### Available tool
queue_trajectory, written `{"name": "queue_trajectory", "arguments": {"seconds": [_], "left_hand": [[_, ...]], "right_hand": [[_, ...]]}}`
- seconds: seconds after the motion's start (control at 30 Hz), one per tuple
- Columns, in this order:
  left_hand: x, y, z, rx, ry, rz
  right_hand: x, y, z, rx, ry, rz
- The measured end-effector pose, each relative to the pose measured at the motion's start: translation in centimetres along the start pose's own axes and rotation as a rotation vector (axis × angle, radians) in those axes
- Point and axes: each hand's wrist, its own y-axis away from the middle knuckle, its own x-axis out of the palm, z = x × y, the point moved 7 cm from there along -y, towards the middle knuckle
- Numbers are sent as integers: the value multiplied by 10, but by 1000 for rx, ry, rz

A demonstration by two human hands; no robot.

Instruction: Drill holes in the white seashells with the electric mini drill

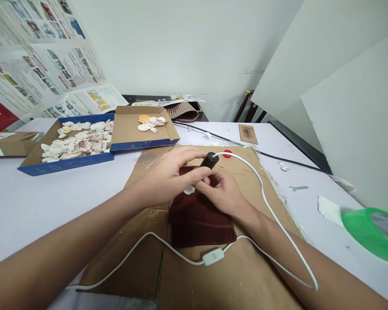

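Between the thumb and fingers of my left hand is a black cylindrical tool with a white cable leaving its top end. My right hand is just to the right, close to the tool's lower part, its fingers bent together; what they pinch, if anything, is hidden. A white shell shows under my left hand, on a dark brown cloth. The cloth lies on a cardboard sheet. A white inline switch on the cable rests near the cloth's front edge.
An open blue box of shells stands at the left, more shells on its lid. A red round object sits beyond my hands. Green tape, a small wrench and a brown square piece lie at the right.
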Motion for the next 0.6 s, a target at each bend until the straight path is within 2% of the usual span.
{"name": "queue_trajectory", "arguments": {"seconds": [0.17,0.27,0.37,0.47,0.53,0.6], "left_hand": [[4,-7,-5,-16,-46,1],[3,-8,-3,-11,-27,-35],[4,-4,2,7,-64,-10],[6,8,19,-49,-136,45],[3,20,35,-112,-196,35],[1,32,46,-109,-262,21]], "right_hand": [[0,-1,8,25,28,11],[-4,-3,11,53,-14,8],[-9,-5,15,19,-12,-2],[-11,-5,13,14,14,2],[-12,-4,9,52,14,3],[-11,-2,3,79,4,-1]]}}
